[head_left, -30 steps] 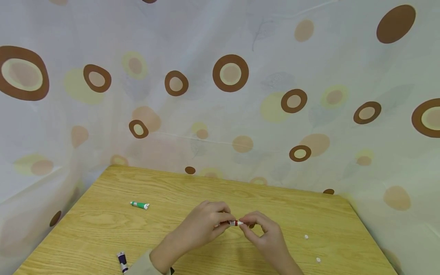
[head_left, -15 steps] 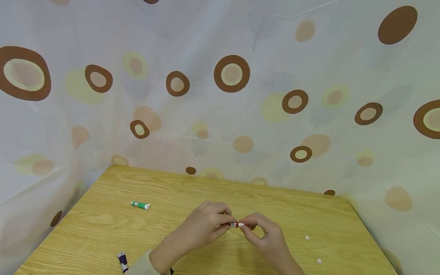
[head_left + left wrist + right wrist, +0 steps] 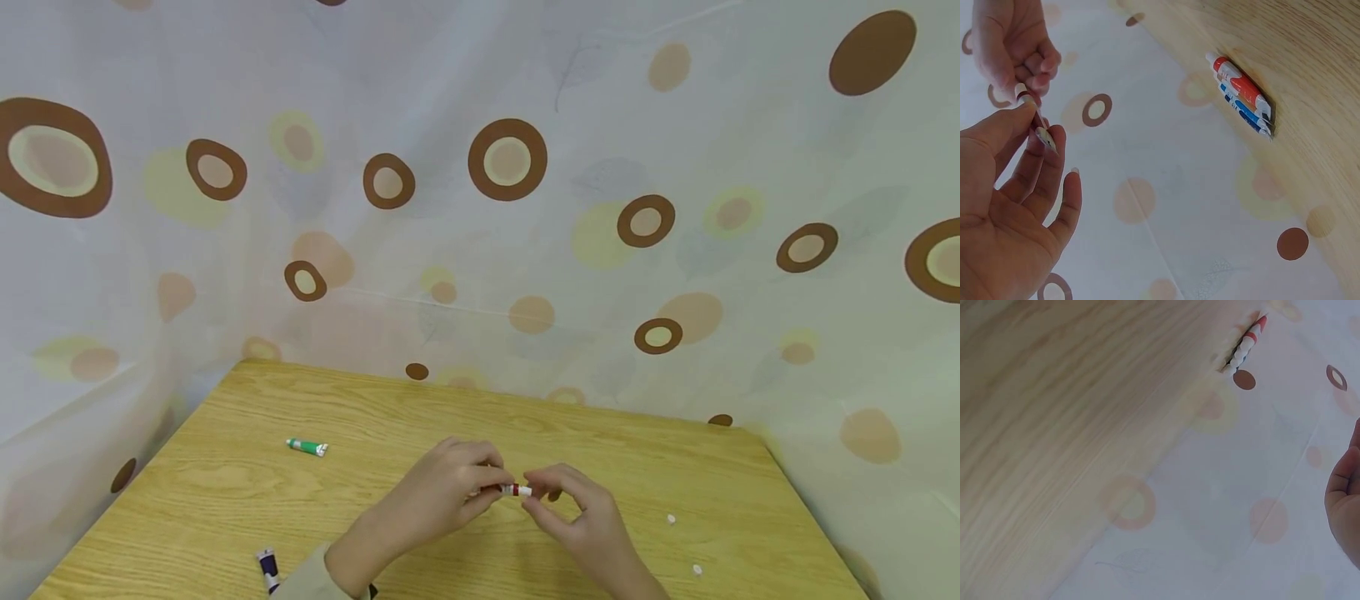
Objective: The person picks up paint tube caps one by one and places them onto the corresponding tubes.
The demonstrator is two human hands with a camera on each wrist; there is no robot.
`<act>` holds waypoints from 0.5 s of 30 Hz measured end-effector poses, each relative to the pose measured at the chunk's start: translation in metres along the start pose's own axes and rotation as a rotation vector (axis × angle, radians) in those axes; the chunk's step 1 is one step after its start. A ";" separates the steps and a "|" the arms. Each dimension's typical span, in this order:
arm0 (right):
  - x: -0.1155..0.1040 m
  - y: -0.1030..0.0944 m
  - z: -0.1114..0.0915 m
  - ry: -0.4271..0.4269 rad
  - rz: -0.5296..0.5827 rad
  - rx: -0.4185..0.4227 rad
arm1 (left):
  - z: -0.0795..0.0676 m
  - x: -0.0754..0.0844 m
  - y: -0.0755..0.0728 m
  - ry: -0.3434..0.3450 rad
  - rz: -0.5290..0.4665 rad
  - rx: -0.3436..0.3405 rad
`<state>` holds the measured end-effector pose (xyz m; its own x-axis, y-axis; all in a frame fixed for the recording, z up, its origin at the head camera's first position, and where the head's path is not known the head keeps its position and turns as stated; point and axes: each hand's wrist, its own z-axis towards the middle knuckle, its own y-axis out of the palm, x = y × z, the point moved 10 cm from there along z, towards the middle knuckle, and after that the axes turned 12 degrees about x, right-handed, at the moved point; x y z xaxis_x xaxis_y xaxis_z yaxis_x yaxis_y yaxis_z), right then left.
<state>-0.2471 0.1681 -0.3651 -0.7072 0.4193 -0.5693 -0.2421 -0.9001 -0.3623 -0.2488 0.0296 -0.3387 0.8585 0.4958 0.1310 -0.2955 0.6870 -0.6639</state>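
One red-banded paint tube (image 3: 513, 490) is pinched in the left hand (image 3: 453, 489), which hides most of it. On the table (image 3: 600, 437): one green tube (image 3: 303, 447), one dark purple tube (image 3: 268, 567) beside the sleeve (image 3: 315, 579), two white caps (image 3: 671, 519), at least three clustered tubes (image 3: 1241, 92). The right hand (image 3: 594, 523), fingertips wider apart than half a second earlier, flanks the held tube's white tip (image 3: 527, 492); contact cannot be told.

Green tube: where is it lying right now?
In the head view, the green tube lies on the left part of the wooden table, beyond the dark purple tube and left of the person's left hand.
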 end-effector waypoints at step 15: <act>-0.008 -0.001 -0.001 -0.130 0.017 -0.010 | 0.000 0.001 0.001 0.008 -0.035 -0.003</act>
<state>-0.2406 0.1662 -0.3613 -0.7913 0.3847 -0.4753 -0.2235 -0.9054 -0.3609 -0.2484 0.0312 -0.3396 0.8715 0.4674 0.1484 -0.2641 0.7023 -0.6610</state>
